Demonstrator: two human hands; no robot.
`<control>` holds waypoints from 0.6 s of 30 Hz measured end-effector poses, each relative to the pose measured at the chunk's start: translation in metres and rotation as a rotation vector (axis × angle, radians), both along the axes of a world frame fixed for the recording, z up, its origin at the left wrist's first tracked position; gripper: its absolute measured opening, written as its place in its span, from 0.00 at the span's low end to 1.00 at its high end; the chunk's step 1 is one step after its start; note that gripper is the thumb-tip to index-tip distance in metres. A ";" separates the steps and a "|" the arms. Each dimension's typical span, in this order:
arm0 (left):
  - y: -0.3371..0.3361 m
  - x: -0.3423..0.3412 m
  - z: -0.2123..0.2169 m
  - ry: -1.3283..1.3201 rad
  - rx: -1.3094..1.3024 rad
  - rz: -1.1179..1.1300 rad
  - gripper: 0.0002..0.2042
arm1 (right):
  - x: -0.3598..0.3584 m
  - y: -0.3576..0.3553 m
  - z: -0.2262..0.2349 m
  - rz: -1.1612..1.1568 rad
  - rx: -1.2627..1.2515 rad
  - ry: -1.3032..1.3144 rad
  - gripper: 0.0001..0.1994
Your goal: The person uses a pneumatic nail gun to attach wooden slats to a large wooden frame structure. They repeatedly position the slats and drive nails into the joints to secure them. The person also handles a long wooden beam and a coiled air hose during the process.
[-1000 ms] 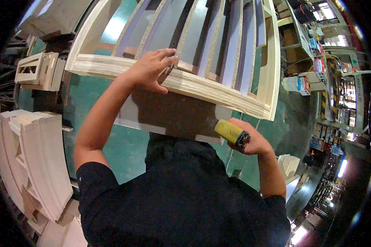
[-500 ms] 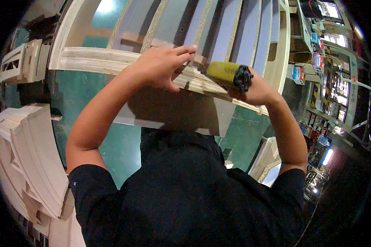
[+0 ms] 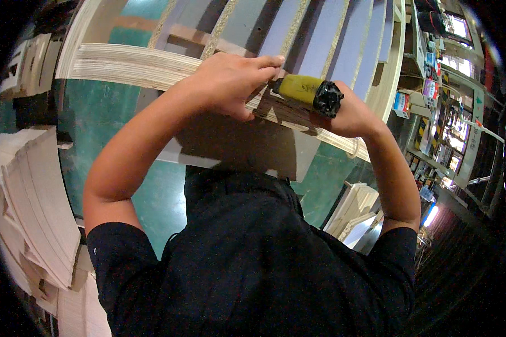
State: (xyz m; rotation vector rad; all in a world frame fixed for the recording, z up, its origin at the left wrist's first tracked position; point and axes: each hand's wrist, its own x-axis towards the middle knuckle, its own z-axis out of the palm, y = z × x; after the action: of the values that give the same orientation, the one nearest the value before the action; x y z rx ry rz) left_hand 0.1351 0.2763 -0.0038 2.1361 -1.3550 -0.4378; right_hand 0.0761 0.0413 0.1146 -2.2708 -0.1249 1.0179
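I log a yellow cylindrical hand tool with a black end cap (image 3: 306, 92) lying across the top edge of a curved layered-plywood frame rail (image 3: 129, 66). The tool sits just right of centre, its black end pointing right. The right hand (image 3: 351, 112) is wrapped round the tool from the far side, fingers closed on its body. The tool's working tip is hidden behind the left hand, so I cannot tell what it touches.

The left hand (image 3: 233, 81) lies palm-down on the rail, just left of the tool and touching it, fingers pressed together and curled over the edge, the thumb tucked beneath. Both forearms rise from the lower edge and meet at the rail, elbows bent outward. Black short sleeves and a black shirt (image 3: 253, 264) fill the lower middle.

The rail is part of a large slatted wooden frame (image 3: 320, 33) with grey panels between pale slats, set over a green floor (image 3: 95, 118). A stack of curved pale plywood pieces (image 3: 34, 208) stands at the left. At the right, cluttered shelving (image 3: 450, 129) runs back under bright windows.
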 end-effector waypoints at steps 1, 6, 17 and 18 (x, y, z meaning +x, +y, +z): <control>-0.001 -0.001 0.000 0.004 -0.015 0.004 0.46 | -0.001 -0.001 0.000 0.019 -0.008 -0.008 0.17; -0.002 -0.002 -0.004 -0.027 0.003 0.013 0.46 | -0.003 -0.002 -0.005 -0.004 -0.009 -0.039 0.16; -0.001 -0.001 0.001 -0.011 0.030 0.003 0.46 | -0.003 -0.005 -0.002 0.057 -0.061 -0.027 0.18; -0.001 -0.001 0.001 -0.012 0.029 0.002 0.46 | -0.002 -0.003 0.000 0.070 -0.082 -0.023 0.20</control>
State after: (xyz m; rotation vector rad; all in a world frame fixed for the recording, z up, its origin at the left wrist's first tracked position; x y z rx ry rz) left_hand 0.1345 0.2757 -0.0023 2.1661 -1.3612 -0.4472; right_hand 0.0741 0.0379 0.1151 -2.3676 -0.1763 1.0513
